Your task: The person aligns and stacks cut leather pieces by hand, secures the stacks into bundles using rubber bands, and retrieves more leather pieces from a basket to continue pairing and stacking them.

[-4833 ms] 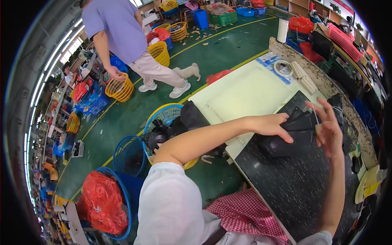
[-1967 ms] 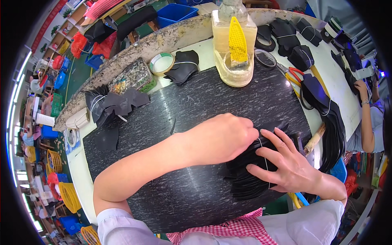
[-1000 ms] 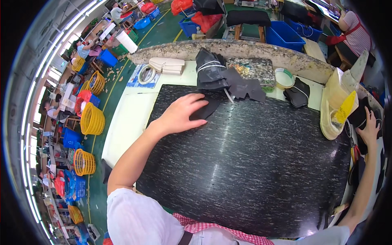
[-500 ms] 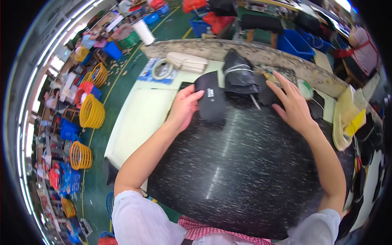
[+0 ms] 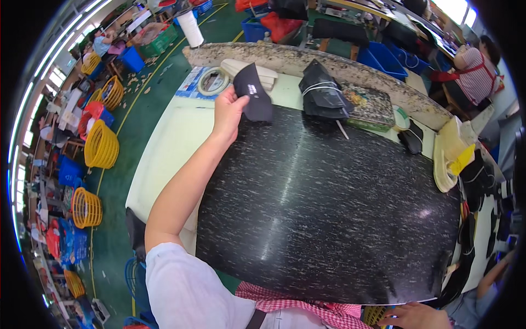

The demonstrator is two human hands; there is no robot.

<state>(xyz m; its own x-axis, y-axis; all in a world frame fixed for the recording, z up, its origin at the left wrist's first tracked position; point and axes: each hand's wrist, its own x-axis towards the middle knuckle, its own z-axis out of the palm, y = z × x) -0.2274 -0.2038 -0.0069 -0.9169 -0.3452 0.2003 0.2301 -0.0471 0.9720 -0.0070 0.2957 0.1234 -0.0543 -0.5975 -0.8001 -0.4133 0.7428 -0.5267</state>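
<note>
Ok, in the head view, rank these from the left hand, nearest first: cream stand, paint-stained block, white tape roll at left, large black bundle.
From the left hand:
1. white tape roll, just beyond the hand, slightly left
2. large black bundle, to the hand's right
3. paint-stained block, right of the bundle
4. cream stand, far right

Workshop, factory type: line-marked green floor (image 5: 153, 115), yellow baskets (image 5: 101, 145), blue bins (image 5: 379, 59), seated workers (image 5: 475, 78), worktable (image 5: 159, 159) with tied black bundle (image 5: 323, 98).

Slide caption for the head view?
Left hand holding black piece at far-left corner of dark board; right hand by its near edge.
</note>
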